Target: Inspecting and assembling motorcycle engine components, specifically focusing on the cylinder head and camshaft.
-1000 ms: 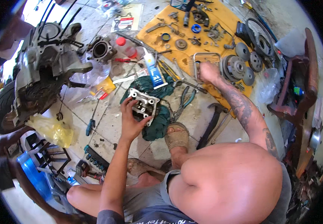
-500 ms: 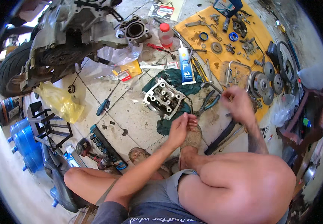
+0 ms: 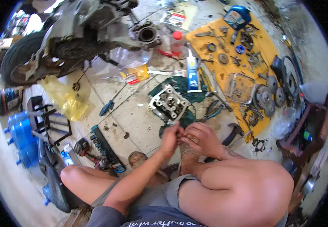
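My left hand (image 3: 170, 138) and my right hand (image 3: 200, 139) meet above my right foot, fingers closed around something small that I cannot make out. Just beyond them, a metal cylinder head (image 3: 168, 102) rests on a dark green cloth (image 3: 192, 96), valve parts facing up. A white-and-blue tube (image 3: 192, 72) lies at the cloth's upper edge. To the right are pliers (image 3: 214, 110) and a hammer (image 3: 232, 135), whose handle runs behind my right hand.
A dismantled scooter (image 3: 61, 38) and yellow bag (image 3: 61, 98) fill the upper left. Parts, an oil bottle (image 3: 236, 18) and wire basket (image 3: 243, 77) occupy yellow cardboard (image 3: 202, 45). A socket rail (image 3: 105, 147), drill (image 3: 81, 147) and blue jugs (image 3: 22, 136) lie left.
My right hand has come from the wire basket down to my left hand. My left hand has released the cylinder head and drawn back toward me, where both hands now meet.
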{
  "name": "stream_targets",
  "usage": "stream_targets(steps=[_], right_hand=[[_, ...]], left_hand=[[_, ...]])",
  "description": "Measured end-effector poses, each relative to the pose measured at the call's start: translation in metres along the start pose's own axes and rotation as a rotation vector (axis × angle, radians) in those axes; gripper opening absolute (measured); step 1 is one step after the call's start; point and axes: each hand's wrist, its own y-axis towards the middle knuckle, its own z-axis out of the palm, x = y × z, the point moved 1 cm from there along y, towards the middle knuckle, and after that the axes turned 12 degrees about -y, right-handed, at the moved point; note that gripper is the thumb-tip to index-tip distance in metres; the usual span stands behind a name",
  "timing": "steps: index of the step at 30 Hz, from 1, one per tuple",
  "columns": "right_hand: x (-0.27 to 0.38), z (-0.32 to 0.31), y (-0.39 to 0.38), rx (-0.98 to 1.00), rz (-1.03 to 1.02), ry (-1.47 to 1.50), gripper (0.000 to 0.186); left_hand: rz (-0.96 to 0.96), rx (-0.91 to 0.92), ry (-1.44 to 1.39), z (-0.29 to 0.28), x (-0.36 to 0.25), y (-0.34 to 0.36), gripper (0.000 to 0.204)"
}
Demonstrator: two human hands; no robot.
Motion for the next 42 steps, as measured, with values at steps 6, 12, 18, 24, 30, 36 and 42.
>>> stream_targets(steps=[6,12,18,24,30,36,42], right_hand=[[-0.057,0.086,-0.006,0.311,-0.105,-0.326,0.021],[-0.075,0.126,-0.005,0.250,0.018,-0.352,0.025],[-0.056,0.124,-0.004,0.210,0.024,-0.122,0.016],[-0.031,0.028,0.044,0.147,0.044,-0.086,0.026],[-0.093,-0.041,0.129,-0.141,0.140,-0.327,0.023],[-0.130,-0.046,0.176,-0.189,0.042,-0.514,0.018],[-0.126,0.010,0.238,-0.151,-0.025,-0.759,0.019]], left_hand=[[0.510,0.059,1.085,-0.076,-0.028,0.011,0.043],[0.405,0.013,1.942,-0.072,-0.010,0.015,0.068],[0.343,0.198,2.097,-0.105,-0.004,0.056,0.042],[0.217,0.457,1.988,-0.108,-0.014,0.047,0.033],[0.194,0.576,1.785,-0.098,-0.056,0.026,0.052],[0.209,0.366,1.591,-0.090,-0.082,0.031,0.028],[0.181,-0.019,0.850,-0.083,-0.036,-0.023,0.030]])
